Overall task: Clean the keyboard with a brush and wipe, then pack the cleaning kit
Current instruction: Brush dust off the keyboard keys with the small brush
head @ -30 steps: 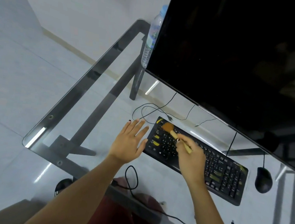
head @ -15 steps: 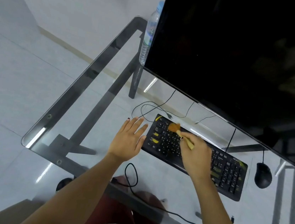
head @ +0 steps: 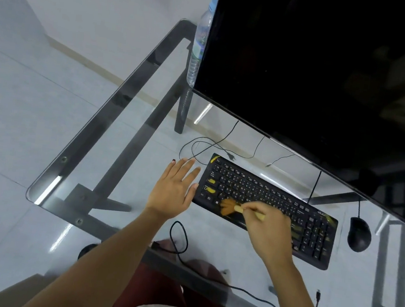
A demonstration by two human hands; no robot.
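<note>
Brush [head: 230, 206] swept from top row to bottom; right hand [head: 270, 228] pinches it, left hand [head: 174, 190] flat, splayed beside keyboard [head: 267, 194]. Risk: kbd skids on glass w/ hard strokes.

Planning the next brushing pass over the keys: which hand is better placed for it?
Right. The right hand already grips the brush, bristles on the keyboard. The left hand lies flat at its left end, steadying it.

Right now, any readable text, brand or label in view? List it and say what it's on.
Nothing reads with certainty.
Keyboard: white key legends are visible, but too small and blurred to quote; the right hand and brush cover some.
Water bottle: it has a coloured label, with its print unreadable and partly behind the monitor.
Monitor: the screen is dark, with no text showing.
Mouse: no marking visible.
</note>
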